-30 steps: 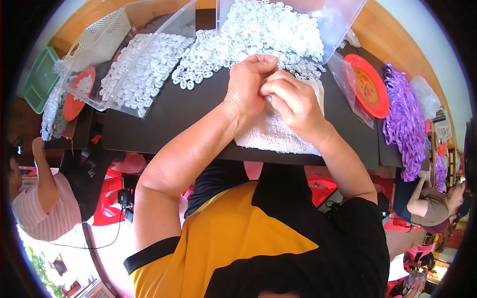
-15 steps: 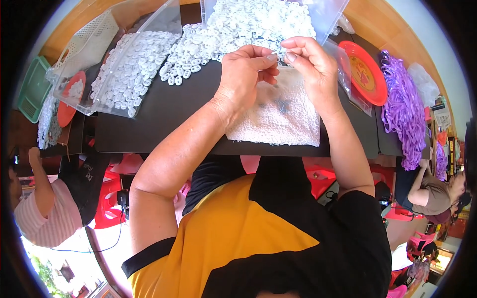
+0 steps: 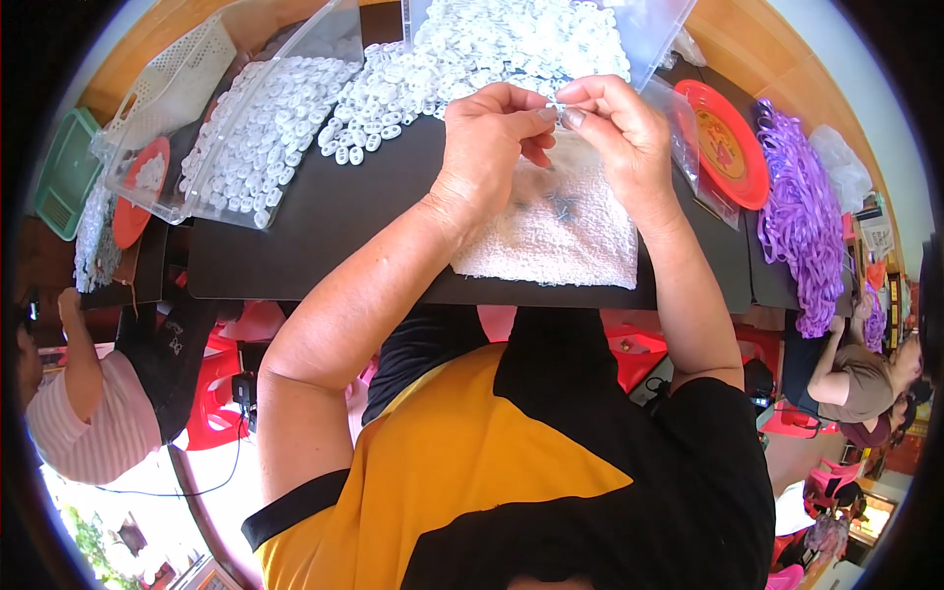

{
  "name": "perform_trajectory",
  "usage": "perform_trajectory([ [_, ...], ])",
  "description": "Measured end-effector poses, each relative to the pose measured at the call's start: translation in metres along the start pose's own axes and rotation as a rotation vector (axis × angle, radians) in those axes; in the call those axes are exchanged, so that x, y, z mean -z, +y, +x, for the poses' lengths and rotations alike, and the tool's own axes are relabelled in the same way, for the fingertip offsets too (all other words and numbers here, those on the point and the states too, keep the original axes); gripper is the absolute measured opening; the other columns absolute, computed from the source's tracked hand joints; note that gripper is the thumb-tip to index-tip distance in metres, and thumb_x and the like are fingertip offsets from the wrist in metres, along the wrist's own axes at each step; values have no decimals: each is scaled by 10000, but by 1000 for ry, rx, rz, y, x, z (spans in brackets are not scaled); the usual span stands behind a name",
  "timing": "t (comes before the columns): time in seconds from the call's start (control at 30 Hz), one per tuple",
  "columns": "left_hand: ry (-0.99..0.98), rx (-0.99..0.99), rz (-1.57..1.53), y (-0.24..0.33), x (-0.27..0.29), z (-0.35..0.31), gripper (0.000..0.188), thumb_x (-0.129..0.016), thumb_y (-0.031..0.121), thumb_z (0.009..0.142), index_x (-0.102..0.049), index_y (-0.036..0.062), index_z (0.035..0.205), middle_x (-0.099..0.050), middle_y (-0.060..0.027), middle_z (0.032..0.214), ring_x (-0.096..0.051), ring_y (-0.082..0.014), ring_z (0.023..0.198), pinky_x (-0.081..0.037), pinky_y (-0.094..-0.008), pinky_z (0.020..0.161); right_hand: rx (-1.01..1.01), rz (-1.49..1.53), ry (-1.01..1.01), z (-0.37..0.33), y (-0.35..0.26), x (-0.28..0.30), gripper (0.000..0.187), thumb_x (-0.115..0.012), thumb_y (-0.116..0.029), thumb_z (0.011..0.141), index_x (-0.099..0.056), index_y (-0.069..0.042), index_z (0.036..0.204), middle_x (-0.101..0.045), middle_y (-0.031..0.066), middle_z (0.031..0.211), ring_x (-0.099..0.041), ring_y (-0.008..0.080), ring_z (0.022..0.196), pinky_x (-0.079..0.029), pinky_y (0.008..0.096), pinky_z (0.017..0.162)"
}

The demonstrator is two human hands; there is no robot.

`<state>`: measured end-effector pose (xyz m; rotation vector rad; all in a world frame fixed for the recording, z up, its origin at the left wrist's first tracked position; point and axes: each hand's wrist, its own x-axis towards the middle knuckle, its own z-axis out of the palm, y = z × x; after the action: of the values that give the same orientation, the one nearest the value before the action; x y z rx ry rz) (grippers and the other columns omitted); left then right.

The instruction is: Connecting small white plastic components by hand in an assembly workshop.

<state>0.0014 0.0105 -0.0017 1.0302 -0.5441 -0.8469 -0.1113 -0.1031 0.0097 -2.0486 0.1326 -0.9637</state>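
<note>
My left hand [image 3: 492, 138] and my right hand [image 3: 624, 133] meet over a white towel [image 3: 560, 251], thumbs and forefingers pinched close together. Between the fingertips shows a small whitish piece [image 3: 556, 107], too small to make out in detail; both hands grip it. Small dark blue bits [image 3: 560, 206] lie on the towel below. Just beyond my hands spreads a heap of white oval plastic pieces with holes [image 3: 462, 59], spilling from a clear bin [image 3: 649, 29] tipped toward me.
Left stands another clear bin [image 3: 192, 197] with more white ovals, beside a white basket [image 3: 187, 74], a green tray [image 3: 69, 177] and a red plate [image 3: 138, 211]. Right lie a red plate [image 3: 752, 172] and purple straps [image 3: 796, 216]. People sit at both sides [image 3: 98, 413] [image 3: 851, 379].
My fingertips have come closer together, and the small whitish piece now shows between them. My left hand has shifted slightly right. The rest looks the same.
</note>
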Motion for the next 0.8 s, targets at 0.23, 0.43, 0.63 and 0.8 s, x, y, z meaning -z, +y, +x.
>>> perform_trajectory([
  [0.23, 15, -39, 55, -2, -2, -2, 71, -642, 4, 851, -626, -44, 901, -625, -80, 798, -607, -152, 668, -501, -272, 576, 50, -34, -8, -1, 0, -2, 147, -590, 62, 830, -606, -12, 955, -690, 57, 837, -661, 119, 769, -516, 241, 694],
  [0.43, 56, -90, 158, -4, -5, -6, 43, -633, -8, 842, -628, -41, 869, -618, -69, 757, -580, -136, 644, -474, -263, 571, 160, -116, -14, -3, -1, -5, 173, -561, 86, 821, -607, -30, 941, -689, 54, 823, -675, 144, 756, -518, 245, 672],
  [0.63, 66, -83, 174, -7, -4, -5, 46, -627, -14, 838, -630, -48, 869, -619, -73, 752, -576, -131, 642, -470, -265, 577, 206, -102, 15, 0, 5, -11, 194, -536, 84, 814, -608, -37, 948, -689, 58, 824, -677, 150, 741, -514, 254, 652],
  [0.8, 102, 31, 65, -3, -4, -3, 91, -639, -5, 839, -615, -53, 913, -630, -92, 790, -600, -160, 662, -481, -278, 579, -19, 18, 7, 2, 2, -5, 157, -566, 31, 849, -608, -37, 984, -687, 66, 850, -667, 139, 801, -511, 267, 704],
])
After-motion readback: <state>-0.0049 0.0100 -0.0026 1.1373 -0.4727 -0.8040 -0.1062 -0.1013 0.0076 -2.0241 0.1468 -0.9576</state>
